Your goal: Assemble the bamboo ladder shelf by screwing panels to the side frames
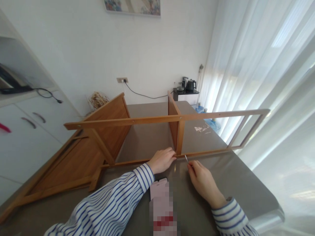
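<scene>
A wooden shelf frame point(152, 120) lies on its side on the table, with panels standing up from it. My left hand point(162, 160) is closed at the joint where the middle panel point(173, 121) meets the near lower rail point(204, 153). Its fingertips are partly hidden against the wood. Just to the right, my right hand point(203, 178) pinches a thin metal rod point(186, 159), which looks like a hex key. The rod's tip points up toward the lower rail, close to the joint; I cannot tell whether it touches.
A pink phone-like object point(159, 190), partly pixelated, lies on the grey table point(197, 209) between my forearms. Another wooden panel frame point(61, 164) leans at left. A kettle point(190, 85) stands on a cabinet behind. White curtains point(278, 98) hang at right.
</scene>
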Action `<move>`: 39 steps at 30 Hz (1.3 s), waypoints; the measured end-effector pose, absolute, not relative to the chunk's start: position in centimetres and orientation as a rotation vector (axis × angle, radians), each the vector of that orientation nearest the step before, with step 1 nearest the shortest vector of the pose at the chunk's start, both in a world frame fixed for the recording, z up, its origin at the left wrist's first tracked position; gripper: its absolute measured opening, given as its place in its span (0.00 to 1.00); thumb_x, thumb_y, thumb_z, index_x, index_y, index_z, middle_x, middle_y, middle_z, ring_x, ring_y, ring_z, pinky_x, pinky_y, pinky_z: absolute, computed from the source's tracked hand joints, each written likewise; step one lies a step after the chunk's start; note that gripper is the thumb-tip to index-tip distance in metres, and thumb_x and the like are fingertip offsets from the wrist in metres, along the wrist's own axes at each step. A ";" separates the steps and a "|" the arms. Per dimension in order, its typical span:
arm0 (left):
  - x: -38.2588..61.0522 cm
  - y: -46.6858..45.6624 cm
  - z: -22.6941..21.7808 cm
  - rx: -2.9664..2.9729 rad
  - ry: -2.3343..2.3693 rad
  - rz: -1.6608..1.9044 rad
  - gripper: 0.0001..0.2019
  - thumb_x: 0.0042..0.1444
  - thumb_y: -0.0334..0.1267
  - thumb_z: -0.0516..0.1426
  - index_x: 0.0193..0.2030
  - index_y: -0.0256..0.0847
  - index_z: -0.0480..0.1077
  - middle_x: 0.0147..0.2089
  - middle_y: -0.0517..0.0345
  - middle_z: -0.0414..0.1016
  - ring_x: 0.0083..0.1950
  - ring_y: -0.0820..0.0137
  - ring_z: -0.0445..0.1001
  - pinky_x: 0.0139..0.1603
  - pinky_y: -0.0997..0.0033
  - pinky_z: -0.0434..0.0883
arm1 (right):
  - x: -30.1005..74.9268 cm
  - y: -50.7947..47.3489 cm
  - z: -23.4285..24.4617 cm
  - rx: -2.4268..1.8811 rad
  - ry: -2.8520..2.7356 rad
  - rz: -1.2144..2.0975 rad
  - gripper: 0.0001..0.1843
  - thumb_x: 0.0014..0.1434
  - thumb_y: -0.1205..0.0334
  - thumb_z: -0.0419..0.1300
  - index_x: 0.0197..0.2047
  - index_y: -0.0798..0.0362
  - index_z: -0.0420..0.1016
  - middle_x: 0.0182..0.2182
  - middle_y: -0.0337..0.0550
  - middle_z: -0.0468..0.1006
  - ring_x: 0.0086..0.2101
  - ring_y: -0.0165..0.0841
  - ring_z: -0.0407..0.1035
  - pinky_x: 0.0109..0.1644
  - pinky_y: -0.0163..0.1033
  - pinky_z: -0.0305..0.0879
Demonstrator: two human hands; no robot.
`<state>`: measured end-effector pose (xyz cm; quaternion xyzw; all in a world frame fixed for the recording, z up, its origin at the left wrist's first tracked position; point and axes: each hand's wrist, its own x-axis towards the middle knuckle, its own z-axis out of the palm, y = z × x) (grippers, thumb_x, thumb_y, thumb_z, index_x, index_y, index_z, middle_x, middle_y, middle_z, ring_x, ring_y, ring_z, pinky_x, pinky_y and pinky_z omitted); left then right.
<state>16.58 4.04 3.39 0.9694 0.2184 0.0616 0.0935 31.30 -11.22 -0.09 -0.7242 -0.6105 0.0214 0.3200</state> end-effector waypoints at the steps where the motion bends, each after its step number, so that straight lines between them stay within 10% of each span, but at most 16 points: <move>1: 16.6 4.1 3.6 2.863 0.633 0.197 0.14 0.62 0.42 0.44 0.42 0.41 0.68 0.43 0.53 0.69 0.41 0.67 0.71 0.41 0.68 0.66 | 30.9 -11.4 -0.2 -1.935 -1.608 0.054 0.11 0.62 0.63 0.45 0.36 0.52 0.67 0.31 0.44 0.73 0.33 0.33 0.69 0.37 0.36 0.61; 39: 16.5 4.8 4.0 2.741 0.477 0.268 0.15 0.62 0.39 0.43 0.42 0.39 0.70 0.42 0.51 0.68 0.42 0.68 0.70 0.46 0.68 0.66 | 27.3 -9.3 -0.2 -2.253 -1.597 -0.178 0.12 0.63 0.61 0.44 0.30 0.52 0.61 0.26 0.41 0.70 0.24 0.29 0.66 0.24 0.34 0.46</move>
